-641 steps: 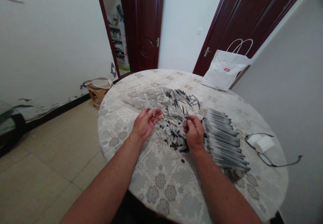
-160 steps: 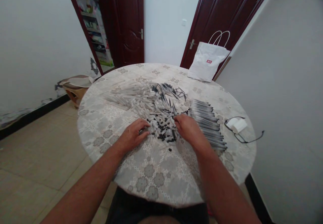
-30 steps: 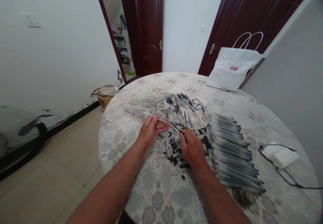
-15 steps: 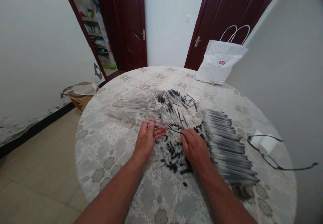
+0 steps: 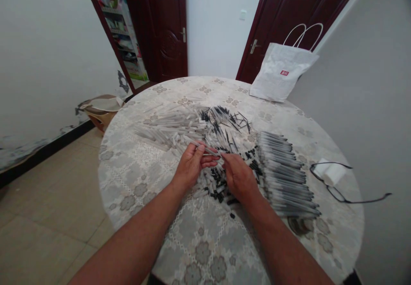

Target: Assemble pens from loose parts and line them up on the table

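Observation:
My left hand [image 5: 192,161] pinches a whitish pen barrel [image 5: 210,150] between thumb and fingers, its other fingers loosely curled below. At the barrel's right end, my right hand [image 5: 238,174] is closed on a dark pen refill, now mostly hidden by barrel and fingertips. Under and between the hands lies a pile of small clear and black pen parts [image 5: 218,186]. Beyond my left hand spreads a heap of pale barrels [image 5: 173,124]. Black-tipped refills [image 5: 226,118] lie scattered behind the hands. Right of my right hand, pens with dark refills inside [image 5: 284,173] lie side by side in a long row.
A round table [image 5: 128,178] with a patterned cloth carries everything. At its right side, eyeglasses [image 5: 337,195] rest by a white roll [image 5: 334,173]. A white paper bag [image 5: 279,73] stands at the back right. A brown bag [image 5: 101,109] is left of the table.
My right hand has moved left, up to the barrel's end. The dark refill, visible between the hands before, has slid into the barrel. The camera view has shifted slightly.

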Available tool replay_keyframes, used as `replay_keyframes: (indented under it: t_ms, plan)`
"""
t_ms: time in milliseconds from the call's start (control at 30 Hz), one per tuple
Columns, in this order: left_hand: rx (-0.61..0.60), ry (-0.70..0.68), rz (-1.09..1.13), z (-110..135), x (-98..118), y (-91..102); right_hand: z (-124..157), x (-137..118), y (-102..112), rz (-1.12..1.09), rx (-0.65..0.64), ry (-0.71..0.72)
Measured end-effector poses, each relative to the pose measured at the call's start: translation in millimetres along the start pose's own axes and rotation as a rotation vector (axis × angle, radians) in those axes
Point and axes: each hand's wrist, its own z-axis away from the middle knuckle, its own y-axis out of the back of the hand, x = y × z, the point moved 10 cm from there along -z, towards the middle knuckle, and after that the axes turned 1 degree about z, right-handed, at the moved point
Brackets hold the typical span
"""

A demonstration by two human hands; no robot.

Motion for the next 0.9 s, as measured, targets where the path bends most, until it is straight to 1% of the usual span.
replay_keyframes:
  t_ms: [133,233,333,500,600,800,900]
  plan:
    - [-0.043,-0.026,0.057,2,9,-6.0,-1,2,19,0.011,0.103,-0.061]
    - [-0.053,-0.06,0.06,2,15,-4.7,-1,0,25,0.048,0.124,-0.059]
    - [-0.072,-0.058,0.052,3,13,-5.4,-1,-4,24,0.028,0.134,-0.038]
    - [-0.109,-0.026,0.016,5,3,-13.0,1,-13,20,-0.055,0.154,0.029]
    - [-0.136,-0.016,0.002,5,-1,-16.0,2,-14,21,-0.094,0.166,0.044]
    - [-0.099,-0.058,-0.007,1,5,-6.2,2,-11,22,-0.146,0.164,0.069]
    - [-0.084,-0.04,0.009,0,4,-2.9,3,-12,22,-0.171,0.157,0.078]
